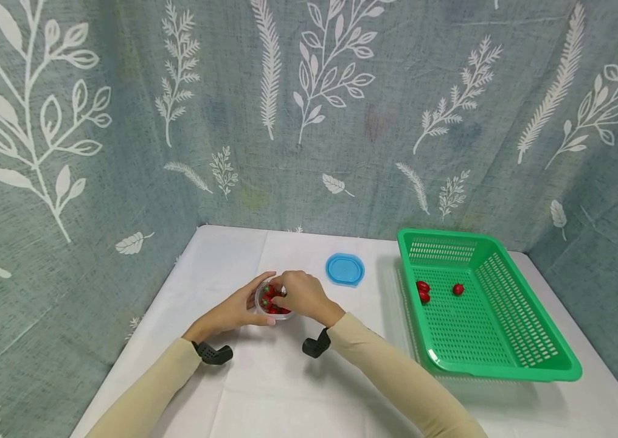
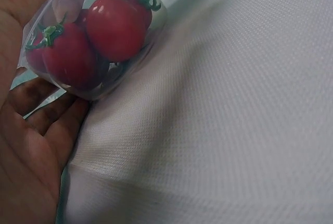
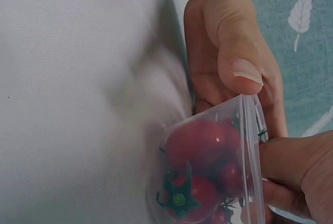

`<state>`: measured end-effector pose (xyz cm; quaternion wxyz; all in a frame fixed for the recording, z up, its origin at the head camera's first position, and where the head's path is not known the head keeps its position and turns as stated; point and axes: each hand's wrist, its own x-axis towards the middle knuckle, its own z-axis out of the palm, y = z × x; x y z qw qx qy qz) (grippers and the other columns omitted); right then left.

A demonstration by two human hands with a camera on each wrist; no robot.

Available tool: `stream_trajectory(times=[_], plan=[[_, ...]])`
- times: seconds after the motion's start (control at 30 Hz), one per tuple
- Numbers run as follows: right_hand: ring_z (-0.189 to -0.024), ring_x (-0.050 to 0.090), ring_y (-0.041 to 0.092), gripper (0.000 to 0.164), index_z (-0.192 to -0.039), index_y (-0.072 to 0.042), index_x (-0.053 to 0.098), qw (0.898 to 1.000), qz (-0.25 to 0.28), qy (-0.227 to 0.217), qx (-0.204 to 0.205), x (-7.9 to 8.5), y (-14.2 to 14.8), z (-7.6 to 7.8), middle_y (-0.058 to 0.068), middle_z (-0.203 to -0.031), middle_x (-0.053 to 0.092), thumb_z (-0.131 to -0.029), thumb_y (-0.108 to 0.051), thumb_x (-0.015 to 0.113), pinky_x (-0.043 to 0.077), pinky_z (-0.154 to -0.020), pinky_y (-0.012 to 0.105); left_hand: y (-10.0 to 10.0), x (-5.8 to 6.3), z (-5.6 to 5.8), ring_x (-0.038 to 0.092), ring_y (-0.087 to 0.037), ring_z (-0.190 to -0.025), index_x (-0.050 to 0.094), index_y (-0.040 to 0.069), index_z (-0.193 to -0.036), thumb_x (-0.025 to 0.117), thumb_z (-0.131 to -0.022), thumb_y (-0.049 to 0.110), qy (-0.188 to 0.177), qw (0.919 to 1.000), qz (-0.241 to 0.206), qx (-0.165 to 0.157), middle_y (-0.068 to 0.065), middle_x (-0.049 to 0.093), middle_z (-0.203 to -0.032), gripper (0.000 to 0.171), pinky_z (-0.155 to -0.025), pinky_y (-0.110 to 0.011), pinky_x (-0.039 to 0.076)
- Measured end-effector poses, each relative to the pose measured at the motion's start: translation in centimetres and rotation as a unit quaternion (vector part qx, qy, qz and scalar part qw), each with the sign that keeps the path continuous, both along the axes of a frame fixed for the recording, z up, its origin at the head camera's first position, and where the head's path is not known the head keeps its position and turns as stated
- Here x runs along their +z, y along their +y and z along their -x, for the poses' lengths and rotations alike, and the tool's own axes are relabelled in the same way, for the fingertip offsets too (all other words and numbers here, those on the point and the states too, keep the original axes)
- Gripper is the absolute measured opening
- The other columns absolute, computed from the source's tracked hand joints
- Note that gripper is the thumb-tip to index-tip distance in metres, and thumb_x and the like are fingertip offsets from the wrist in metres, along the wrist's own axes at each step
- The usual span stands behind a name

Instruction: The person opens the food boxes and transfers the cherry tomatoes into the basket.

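Observation:
A small clear plastic container (image 1: pixel 258 304) holds several red cherry tomatoes (image 1: pixel 267 300) with green stems. My left hand (image 1: pixel 236 310) steadies it from the left, fingers around the far side and thumb along the near side. From the right, my right hand (image 1: pixel 305 295) reaches into the open top, fingers down among the tomatoes. The container wall partly hides those fingertips, and I cannot tell whether they pinch a tomato. In the left wrist view, tomatoes (image 2: pixel 115 28) show through the plastic. The right wrist view shows a stemmed tomato (image 3: pixel 193 198) low against the wall.
A blue lid (image 1: pixel 345 269) lies on the white-covered table (image 1: pixel 265 389) behind and right of the container. At right stands a green perforated basket (image 1: pixel 484 328) with three loose tomatoes (image 1: pixel 458 289) in it. Patterned cloth (image 1: pixel 309 170) hangs around the table's back and sides.

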<state>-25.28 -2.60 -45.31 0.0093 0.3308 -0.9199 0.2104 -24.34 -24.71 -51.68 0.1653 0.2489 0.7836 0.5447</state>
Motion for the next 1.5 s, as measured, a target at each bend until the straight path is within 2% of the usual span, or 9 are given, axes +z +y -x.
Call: stream_trajectory(times=[0.1,0.17,0.4,0.63,0.8,1.0,1.23,1.37,1.5], plan=[[-0.08,0.064,0.006,0.026,-0.115,-0.015,0.078,1.0,-0.002,0.0,0.005,0.1,0.1,0.0,-0.005,-0.105,0.074,-0.092,-0.028,0.081,0.05,-0.057,0.019,0.0,0.0,0.0,0.035,-0.024,-0.149,0.013,0.026,-0.167,0.088,-0.085,0.025,0.002,1.0,0.0,0.0,-0.002,0.025,-0.167,0.111,-0.119,-0.042,0.034],[-0.082,0.066,0.007,0.027,-0.115,-0.016,0.078,1.0,0.007,-0.002,0.006,0.2,0.1,-0.1,-0.005,-0.108,0.075,-0.092,-0.029,0.08,0.049,-0.058,0.019,0.0,0.0,0.0,0.036,-0.024,-0.149,0.013,0.026,-0.167,0.088,-0.085,0.025,0.004,1.0,-0.004,-0.002,-0.001,0.023,-0.167,0.111,-0.119,-0.042,0.034],[-0.093,0.071,0.015,0.025,-0.117,-0.017,0.077,0.999,0.047,0.004,0.0,-0.1,-0.1,-0.2,-0.004,-0.111,0.076,-0.093,-0.026,0.079,0.053,-0.064,0.021,0.2,0.0,-0.1,0.042,-0.021,-0.144,0.017,0.039,-0.164,0.088,-0.085,0.024,-0.005,0.9999,-0.01,-0.004,0.001,0.029,-0.165,0.107,-0.117,-0.042,0.038],[-0.08,0.066,0.007,0.024,-0.115,-0.017,0.076,0.998,0.057,0.012,0.003,-0.3,-0.2,-0.2,-0.005,-0.106,0.076,-0.093,-0.027,0.079,0.052,-0.064,0.021,0.2,0.0,-0.2,0.039,-0.024,-0.146,0.017,0.04,-0.164,0.088,-0.085,0.027,0.003,1.0,-0.004,-0.002,-0.001,0.033,-0.163,0.107,-0.117,-0.053,0.035],[-0.08,0.065,0.006,0.022,-0.111,-0.019,0.077,0.998,0.062,0.023,0.002,-0.3,-0.3,-0.2,-0.007,-0.101,0.075,-0.092,-0.03,0.08,0.051,-0.062,0.02,0.2,0.1,-0.1,0.039,-0.025,-0.146,0.019,0.04,-0.163,0.089,-0.084,0.029,0.016,0.9998,0.004,0.006,0.002,0.036,-0.162,0.106,-0.116,-0.058,0.035],[-0.081,0.064,0.005,0.019,-0.108,-0.02,0.079,0.998,0.063,0.02,0.001,-0.4,-0.4,-0.2,-0.008,-0.1,0.075,-0.092,-0.03,0.08,0.052,-0.064,0.021,0.3,0.0,-0.1,0.039,-0.023,-0.146,0.02,0.038,-0.164,0.088,-0.085,0.028,0.016,0.9999,0.005,0.001,0.006,0.034,-0.163,0.105,-0.118,-0.056,0.034],[-0.075,0.059,0.002,0.02,-0.111,-0.018,0.078,0.997,0.082,0.013,0.005,-0.4,0.0,-0.2,-0.007,-0.1,0.075,-0.093,-0.025,0.078,0.047,-0.059,0.018,0.2,-0.2,-0.1,0.038,-0.021,-0.147,0.022,0.045,-0.161,0.088,-0.085,0.027,0.007,1.0,-0.003,0.0,0.007,0.032,-0.163,0.103,-0.119,-0.055,0.032],[-0.08,0.066,0.009,0.019,-0.109,-0.017,0.078,0.995,0.095,0.014,0.006,-0.1,0.5,-0.1,-0.008,-0.097,0.073,-0.093,-0.027,0.079,0.047,-0.058,0.017,0.1,-0.2,0.0,0.035,-0.022,-0.149,0.019,0.042,-0.163,0.088,-0.085,0.026,0.006,1.0,-0.007,0.001,0.005,0.025,-0.167,0.106,-0.12,-0.051,0.032],[-0.091,0.071,0.019,0.021,-0.11,-0.014,0.078,0.994,0.105,0.017,0.005,0.3,1.1,0.1,-0.007,-0.098,0.073,-0.093,-0.027,0.079,0.049,-0.064,0.019,0.1,-0.1,0.0,0.03,-0.022,-0.152,0.017,0.039,-0.164,0.089,-0.084,0.027,0.003,1.0,-0.003,0.007,0.004,0.019,-0.169,0.108,-0.121,-0.046,0.031]])
